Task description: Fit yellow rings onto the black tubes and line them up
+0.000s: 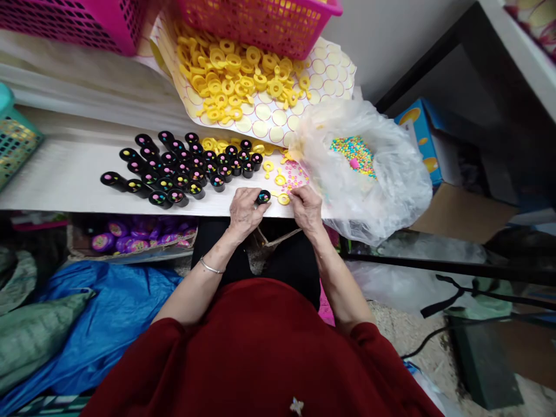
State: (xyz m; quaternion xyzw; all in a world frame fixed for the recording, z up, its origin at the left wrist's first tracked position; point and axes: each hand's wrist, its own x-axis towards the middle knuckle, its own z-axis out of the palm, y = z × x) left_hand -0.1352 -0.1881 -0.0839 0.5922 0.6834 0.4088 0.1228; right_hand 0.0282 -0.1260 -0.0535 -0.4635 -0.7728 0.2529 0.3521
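Observation:
My left hand [244, 209] is closed around a small black tube [263, 197] with coloured beads in its mouth, at the front edge of the white shelf [65, 168]. My right hand [306, 207] rests just right of it, fingers curled and pinched beside a yellow ring cap [284, 198]; what the fingertips hold is too small to tell. Several filled black tubes [182, 171] stand in rows to the left. A few loose yellow caps [278, 174] and spilled beads [296, 174] lie just beyond my hands.
A heap of yellow ring caps [238, 78] lies on a patterned sheet behind. A clear plastic bag [382, 185] of pastel beads [354, 153] sits at right. Pink baskets [264, 23] stand at the back, a teal basket [15, 139] at left.

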